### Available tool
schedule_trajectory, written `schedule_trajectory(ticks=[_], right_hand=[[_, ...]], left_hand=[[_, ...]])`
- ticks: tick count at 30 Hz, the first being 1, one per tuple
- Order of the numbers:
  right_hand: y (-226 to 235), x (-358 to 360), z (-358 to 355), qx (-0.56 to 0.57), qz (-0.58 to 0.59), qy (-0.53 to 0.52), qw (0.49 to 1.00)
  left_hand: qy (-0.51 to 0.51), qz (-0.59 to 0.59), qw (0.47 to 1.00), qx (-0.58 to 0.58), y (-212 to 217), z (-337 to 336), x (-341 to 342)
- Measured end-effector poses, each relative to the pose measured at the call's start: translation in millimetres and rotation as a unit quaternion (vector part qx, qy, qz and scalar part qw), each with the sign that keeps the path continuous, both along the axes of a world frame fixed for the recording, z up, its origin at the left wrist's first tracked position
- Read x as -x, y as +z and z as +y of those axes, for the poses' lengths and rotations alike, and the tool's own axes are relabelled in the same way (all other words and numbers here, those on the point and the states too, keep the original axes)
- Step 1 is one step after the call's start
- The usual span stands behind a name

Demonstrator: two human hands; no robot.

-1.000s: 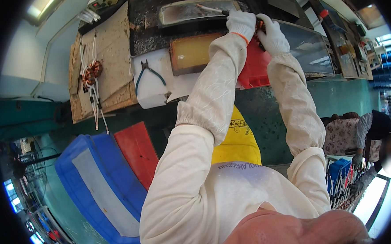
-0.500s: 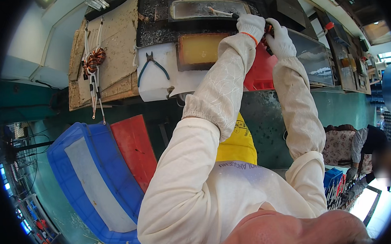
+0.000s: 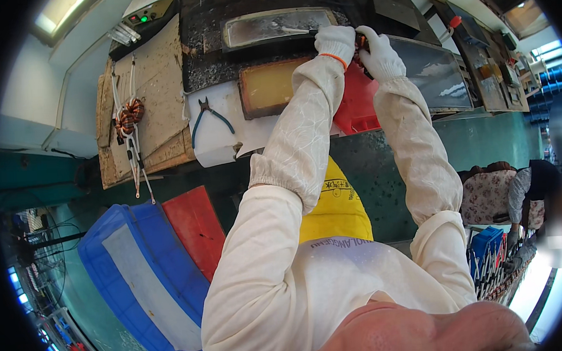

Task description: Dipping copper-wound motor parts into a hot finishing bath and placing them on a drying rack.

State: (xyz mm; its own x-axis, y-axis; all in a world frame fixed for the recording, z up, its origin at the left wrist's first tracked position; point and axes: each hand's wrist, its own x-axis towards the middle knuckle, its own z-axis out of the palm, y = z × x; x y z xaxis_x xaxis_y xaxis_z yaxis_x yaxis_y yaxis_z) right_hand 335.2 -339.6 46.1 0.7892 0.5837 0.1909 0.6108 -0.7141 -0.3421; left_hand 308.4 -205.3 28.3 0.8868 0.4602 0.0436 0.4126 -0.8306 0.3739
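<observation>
Both my hands wear white gloves and are close together over the far side of the bench. My left hand [image 3: 336, 43] is closed around a white-sleeved wire lead [image 3: 295, 30] with a dark section by the fingers. The lead points left over a long rectangular metal bath [image 3: 227, 36] with a grey, shiny surface. Just to its right, my right hand [image 3: 381, 57] grips a copper-and-black wound coil [image 3: 362, 43], mostly hidden between the gloves. Nearer me lie a shallow tray [image 3: 245, 96] with amber-yellow contents and blue-handled cutting pliers [image 3: 205, 106] on white paper.
Another wound coil [image 3: 130, 115] with white leads lies on a worn board [image 3: 160, 109] at left. A red tray [image 3: 356, 101] sits below my hands. Beside me stand a blue crate [image 3: 97, 248] and a red panel [image 3: 196, 223]. A co-worker [image 3: 526, 191] is at right.
The view has shifted, so the bench and my hands appear slightly farther left. My hands keep their grip, and the lead still points over the bath.
</observation>
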Motion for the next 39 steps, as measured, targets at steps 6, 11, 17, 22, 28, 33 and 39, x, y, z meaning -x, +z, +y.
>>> schedule_trajectory(ticks=[6, 11, 17, 22, 28, 33, 39], right_hand=[[3, 2, -3, -0.004, 0.003, -0.015, 1.0], [-7, -4, -3, -0.032, -0.016, 0.002, 0.999], [-9, -1, -2, -0.037, -0.019, 0.002, 0.999], [-8, 0, -4, -0.041, -0.023, -0.03, 0.998], [-1, 7, -4, -0.06, 0.012, -0.021, 0.998], [1, 7, -5, -0.057, 0.012, -0.019, 0.998], [11, 8, -1, -0.033, 0.044, -0.041, 0.998]], left_hand=[[-0.012, 0.016, 1.0, -0.022, 2, -3, -6], [-0.01, 0.03, 0.999, -0.034, 8, -4, -3], [-0.029, -0.003, 0.996, -0.079, -3, 0, -4], [-0.036, -0.001, 0.996, -0.083, 3, -4, -5], [-0.043, 0.047, 0.997, -0.05, 2, 1, -7], [-0.048, 0.064, 0.994, -0.074, 5, -2, -7], [-0.073, 0.028, 0.992, -0.094, 1, 3, -6]])
